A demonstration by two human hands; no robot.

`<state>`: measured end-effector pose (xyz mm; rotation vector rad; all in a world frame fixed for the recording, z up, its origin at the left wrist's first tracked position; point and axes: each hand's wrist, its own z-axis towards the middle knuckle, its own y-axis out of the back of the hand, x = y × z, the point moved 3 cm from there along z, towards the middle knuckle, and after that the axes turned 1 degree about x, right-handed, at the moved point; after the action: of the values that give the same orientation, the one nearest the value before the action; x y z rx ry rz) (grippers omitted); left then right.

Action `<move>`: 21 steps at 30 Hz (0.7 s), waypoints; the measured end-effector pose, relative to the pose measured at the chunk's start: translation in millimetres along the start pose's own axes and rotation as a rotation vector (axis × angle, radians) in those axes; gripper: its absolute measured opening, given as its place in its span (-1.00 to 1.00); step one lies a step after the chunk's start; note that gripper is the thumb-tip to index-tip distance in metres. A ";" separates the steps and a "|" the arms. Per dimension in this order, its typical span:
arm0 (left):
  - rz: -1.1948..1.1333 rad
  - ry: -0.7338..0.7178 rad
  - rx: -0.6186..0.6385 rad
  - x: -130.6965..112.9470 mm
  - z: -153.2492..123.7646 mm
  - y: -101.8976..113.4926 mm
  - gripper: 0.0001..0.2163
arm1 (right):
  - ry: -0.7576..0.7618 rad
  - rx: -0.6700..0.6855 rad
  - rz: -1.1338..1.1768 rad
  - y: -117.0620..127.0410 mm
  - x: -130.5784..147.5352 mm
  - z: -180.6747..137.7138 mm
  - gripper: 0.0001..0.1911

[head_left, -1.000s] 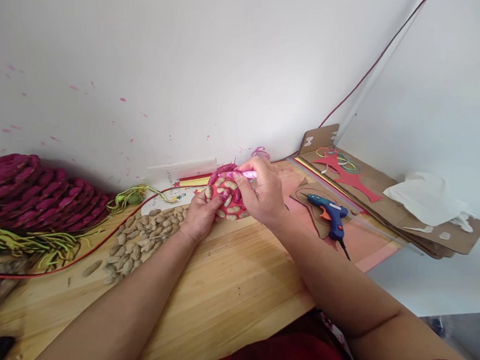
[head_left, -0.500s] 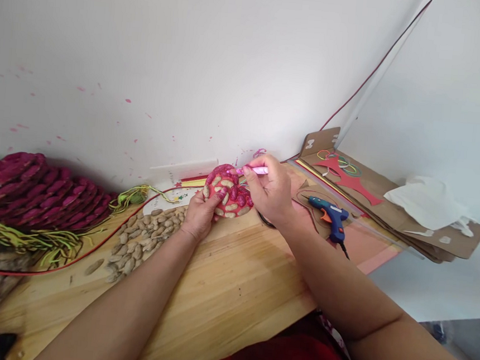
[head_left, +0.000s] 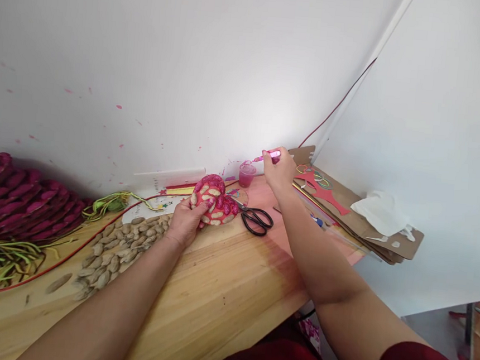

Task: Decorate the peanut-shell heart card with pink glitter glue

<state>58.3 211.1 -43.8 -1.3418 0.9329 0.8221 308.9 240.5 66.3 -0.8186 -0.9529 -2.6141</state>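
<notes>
My left hand point(head_left: 186, 220) is closed on a round disc covered with shells point(head_left: 213, 199), some painted magenta, some bare, and holds it tilted just above the wooden table point(head_left: 230, 291). My right hand point(head_left: 278, 169) pinches a pink brush point(head_left: 267, 156) near the wall, its tip pointing down toward a small cup of pink paint point(head_left: 246, 174) just left of the hand. Black scissors point(head_left: 255, 219) lie between the disc and my right forearm.
A heap of bare shells point(head_left: 120, 245) lies left of my left hand. Magenta-painted discs point(head_left: 15, 199) and green-yellow strings point(head_left: 10, 252) crowd the far left. A red cable point(head_left: 69, 255) crosses the table. Cardboard sheets point(head_left: 347, 203) with red cut-outs and white tissue point(head_left: 382, 212) lie at the right.
My right hand has lifted the brush off the disc and moved right and back, over to the paint cup. The view has shifted, uncovering the scissors and hiding most of the glue gun.
</notes>
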 end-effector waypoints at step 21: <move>0.021 0.049 -0.026 8.1 6.9 1.9 -0.44 | -0.076 0.512 -0.452 -55.1 7.9 18.9 -0.69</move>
<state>60.5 217.8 -51.9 -1.3820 0.9791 0.8224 288.5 294.3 54.4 -0.6222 -1.9122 -2.4827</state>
